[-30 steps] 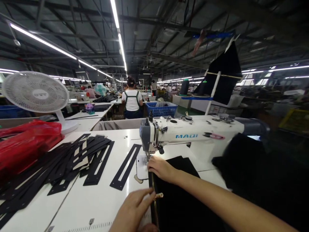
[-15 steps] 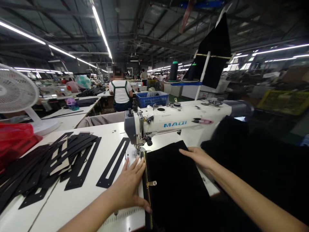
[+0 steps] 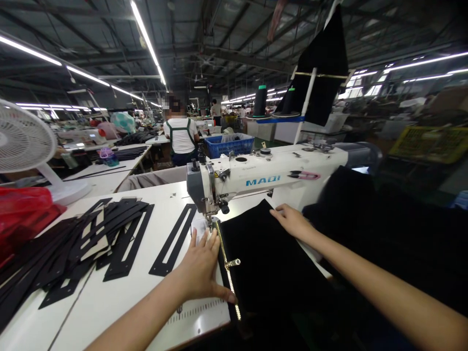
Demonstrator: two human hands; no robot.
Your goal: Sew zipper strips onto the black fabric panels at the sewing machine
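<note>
A black fabric panel (image 3: 270, 263) lies at the sewing machine (image 3: 263, 180), with a gold zipper (image 3: 227, 258) along its left edge. The metal zipper pull (image 3: 234, 263) points right. My left hand (image 3: 199, 268) rests flat with fingers spread, fingertips close to the presser foot (image 3: 211, 220) and thumb on the zipper's left strip. At the panel's upper right edge is my right hand (image 3: 292, 222), its thumb on the cloth and its other fingers partly hidden; it grips that edge. Left of the needle lies a black slotted strip (image 3: 174, 239).
Many black slotted pieces (image 3: 120, 229) are piled on the white table (image 3: 135, 312) at left. Beyond them are a red plastic bag (image 3: 27, 219) and a white fan (image 3: 25, 136). Thread cones (image 3: 260, 102) stand behind the machine. A person (image 3: 181, 134) sits ahead beside a blue basket (image 3: 230, 146).
The panel has turned slightly, its zipper now slanting more to the lower right. My right hand has moved slightly up with the edge; my left hand stays beside the zipper. The view has shifted a little.
</note>
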